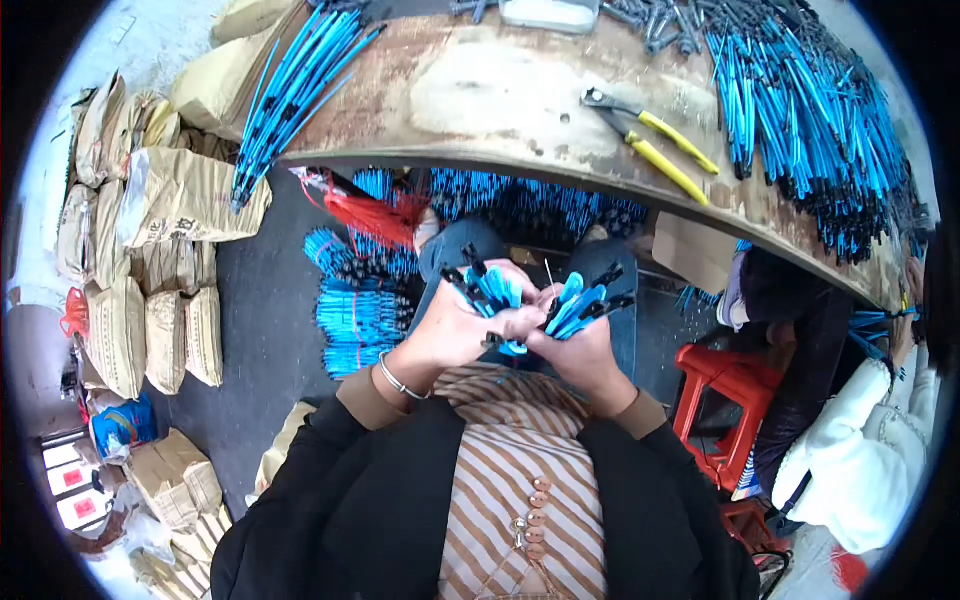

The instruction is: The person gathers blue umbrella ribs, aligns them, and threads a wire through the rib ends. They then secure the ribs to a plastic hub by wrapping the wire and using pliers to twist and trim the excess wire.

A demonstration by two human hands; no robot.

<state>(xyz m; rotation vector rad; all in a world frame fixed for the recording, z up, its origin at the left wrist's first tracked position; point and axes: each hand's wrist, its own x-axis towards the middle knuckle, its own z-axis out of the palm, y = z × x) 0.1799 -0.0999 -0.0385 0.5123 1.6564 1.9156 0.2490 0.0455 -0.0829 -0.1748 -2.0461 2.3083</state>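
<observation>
My left hand (455, 328) is closed around a small bunch of blue sticks with black ends (488, 288), held above my lap. Beside it, my right hand (585, 352) grips a second bunch of the same blue sticks (575, 308). The fingertips of both hands meet between the bunches, where a thin pale strand (548, 270) stands up; I cannot tell which fingers pinch it. Below the table's edge lie tied bundles of blue sticks (360, 310) on the floor, with a hank of red ties (385, 218) near my left knee.
A wooden table (480, 90) spans the far side. On it lie yellow-handled cutters (655, 150), a large heap of blue sticks (810, 130) and another pile (300, 90). Brown sacks (185, 195) stack at left. A red stool (720, 400) and a person in white (850, 450) are at right.
</observation>
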